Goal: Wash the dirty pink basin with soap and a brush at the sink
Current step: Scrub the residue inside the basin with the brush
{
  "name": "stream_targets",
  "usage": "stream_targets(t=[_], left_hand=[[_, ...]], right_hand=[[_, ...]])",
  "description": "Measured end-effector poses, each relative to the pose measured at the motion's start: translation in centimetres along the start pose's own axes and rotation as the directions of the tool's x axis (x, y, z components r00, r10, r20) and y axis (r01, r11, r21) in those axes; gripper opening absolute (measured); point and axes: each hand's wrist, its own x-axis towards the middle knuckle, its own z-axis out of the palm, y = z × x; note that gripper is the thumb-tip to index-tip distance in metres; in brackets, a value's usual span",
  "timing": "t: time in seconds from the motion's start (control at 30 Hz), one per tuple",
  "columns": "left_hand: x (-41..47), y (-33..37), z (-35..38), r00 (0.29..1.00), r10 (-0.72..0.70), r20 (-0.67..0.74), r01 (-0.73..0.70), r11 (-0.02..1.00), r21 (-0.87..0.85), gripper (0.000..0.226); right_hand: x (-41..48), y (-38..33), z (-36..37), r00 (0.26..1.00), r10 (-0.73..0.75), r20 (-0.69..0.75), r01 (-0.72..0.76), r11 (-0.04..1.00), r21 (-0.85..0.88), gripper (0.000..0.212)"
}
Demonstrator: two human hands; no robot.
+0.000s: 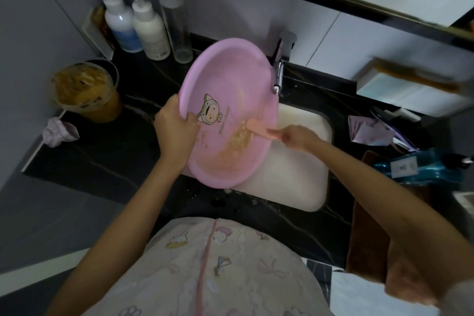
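The pink basin (225, 79) stands tilted on its edge over the left side of the white sink (297, 161), its inside facing me, with a cartoon sticker and brownish foamy smears near the lower middle. My left hand (174, 128) grips the basin's left rim, thumb inside. My right hand (297, 137) holds the handle of a salmon-pink brush (259, 128), whose head touches the dirty patch inside the basin. The chrome faucet (278, 69) stands just behind the basin's right rim.
Two white pump bottles (136, 20) and a clear tube stand at the back left. A plastic cup of brown residue (87, 90) and a crumpled cloth (60, 131) sit left. A tissue box, a purple cloth and a teal bottle (415, 167) lie right.
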Motion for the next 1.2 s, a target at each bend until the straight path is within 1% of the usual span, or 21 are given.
stream_targets(t=[0.07,0.13,0.2,0.27,0.33,0.4,0.43,0.5,0.53,0.57,0.6,0.67,0.73,0.77,0.8,0.87,0.93,1.0,1.1,1.17,1.2], left_hand=[[0.1,0.0,0.0,1.000,-0.006,-0.004,0.006,1.000,0.007,0.016],[0.1,0.1,0.0,1.000,-0.003,-0.002,0.003,1.000,0.009,0.016],[-0.1,0.2,0.0,1.000,-0.007,-0.007,0.007,1.000,0.007,0.017],[-0.1,0.2,0.1,1.000,-0.013,-0.010,0.013,1.000,0.010,0.016],[-0.1,0.1,0.2,1.000,-0.016,-0.014,0.016,1.000,0.014,0.016],[-0.2,0.1,0.2,1.000,-0.016,-0.017,0.016,1.000,0.011,0.015],[-0.1,0.1,0.2,1.000,-0.014,-0.016,0.014,1.000,0.010,0.015],[-0.2,0.2,0.2,1.000,-0.013,-0.018,0.013,1.000,0.014,0.017],[-0.3,0.3,0.2,1.000,-0.008,-0.018,0.008,1.000,0.016,0.017],[-0.3,0.2,0.2,1.000,-0.003,-0.017,0.003,1.000,0.019,0.018],[-0.3,0.3,0.2,1.000,-0.002,-0.017,0.002,1.000,0.020,0.018],[-0.1,0.2,0.2,1.000,-0.004,-0.015,0.004,1.000,0.018,0.017],[0.0,0.2,0.2,1.000,-0.008,-0.009,0.008,1.000,0.023,0.018],[0.0,0.2,0.1,1.000,-0.011,-0.006,0.011,1.000,0.020,0.018],[-0.1,0.2,0.1,1.000,-0.014,0.001,0.014,1.000,0.016,0.018],[-0.1,0.3,0.0,1.000,-0.022,0.009,0.022,1.000,0.013,0.020],[-0.1,0.3,-0.1,1.000,-0.026,0.011,0.026,1.000,0.010,0.020],[-0.1,0.4,-0.1,0.999,-0.032,0.015,0.032,0.999,0.017,0.020],[-0.1,0.4,-0.1,0.999,-0.040,0.019,0.040,0.999,0.018,0.021],[-0.1,0.4,-0.1,0.999,-0.040,0.022,0.040,0.999,0.014,0.022],[-0.1,0.4,-0.1,0.999,-0.039,0.022,0.039,0.999,0.011,0.023]], right_hand=[[1.1,0.0,-0.9,0.994,-0.018,-0.112,0.001,0.989,-0.145,0.056],[1.1,-0.3,-0.6,0.985,-0.030,-0.167,0.000,0.984,-0.177,0.053],[0.0,-1.1,1.1,0.988,-0.023,-0.150,-0.003,0.986,-0.169,0.059],[-2.2,-2.9,3.5,0.998,-0.039,-0.047,0.033,0.994,-0.105,0.060],[-4.7,-5.4,5.8,0.993,-0.101,0.063,0.099,0.995,0.033,0.055],[-6.9,-8.3,6.6,0.979,-0.171,0.113,0.137,0.955,0.262,0.050],[-7.7,-9.5,6.5,0.974,-0.184,0.133,0.116,0.905,0.409,0.048],[-8.9,-11.2,5.9,0.959,-0.203,0.198,0.013,0.729,0.684,0.044],[-9.2,-11.3,5.7,0.954,-0.213,0.213,-0.027,0.644,0.765,0.044],[-9.1,-11.2,5.7,0.949,-0.228,0.219,-0.040,0.601,0.798,0.043],[-9.1,-10.9,5.7,0.941,-0.249,0.228,-0.034,0.603,0.797,0.043],[-8.2,-9.6,5.7,0.944,-0.233,0.232,0.004,0.714,0.700,0.046],[-6.3,-7.7,5.5,0.974,-0.139,0.178,0.045,0.891,0.451,0.053],[-5.1,-6.5,5.3,0.987,-0.098,0.124,0.058,0.955,0.292,0.056],[-3.9,-5.4,5.0,0.995,-0.073,0.072,0.061,0.985,0.164,0.056],[-1.5,-3.8,3.3,0.999,-0.052,0.005,0.052,0.998,0.045,0.051],[0.5,-2.8,0.4,0.996,-0.042,-0.080,0.035,0.996,-0.084,0.053],[2.0,-2.2,-2.2,0.978,-0.073,-0.193,0.021,0.965,-0.260,0.056],[2.3,-2.4,-5.0,0.928,-0.165,-0.333,-0.002,0.894,-0.449,0.050],[2.0,-2.7,-6.2,0.904,-0.142,-0.402,-0.060,0.892,-0.448,0.037],[1.9,-2.5,-6.2,0.900,-0.129,-0.415,-0.070,0.899,-0.432,0.036]])
